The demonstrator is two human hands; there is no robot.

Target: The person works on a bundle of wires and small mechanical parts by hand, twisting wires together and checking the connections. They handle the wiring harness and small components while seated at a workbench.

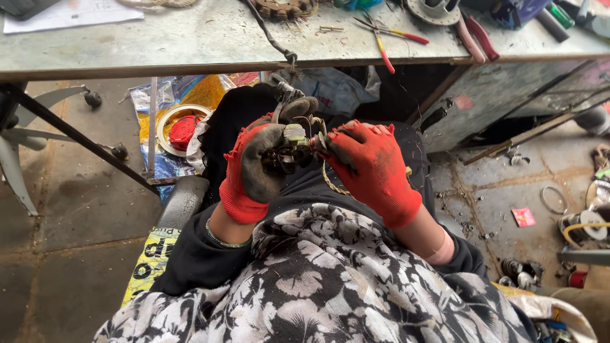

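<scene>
On the floor under the workbench [190, 44], a round yellow-rimmed bowl [175, 117] holds one red part [184, 131]. Both hands wear red gloves. The left hand [257, 165] is closed around a small wire-wound motor part [293, 147], held over the lap just below the workbench's front edge. The right hand [368, 166] pinches the part's right end, fingers curled. At the workbench's far right edge lie two pliers: a slim red-and-yellow pair [387, 38] and a pink-handled pair [476, 38].
</scene>
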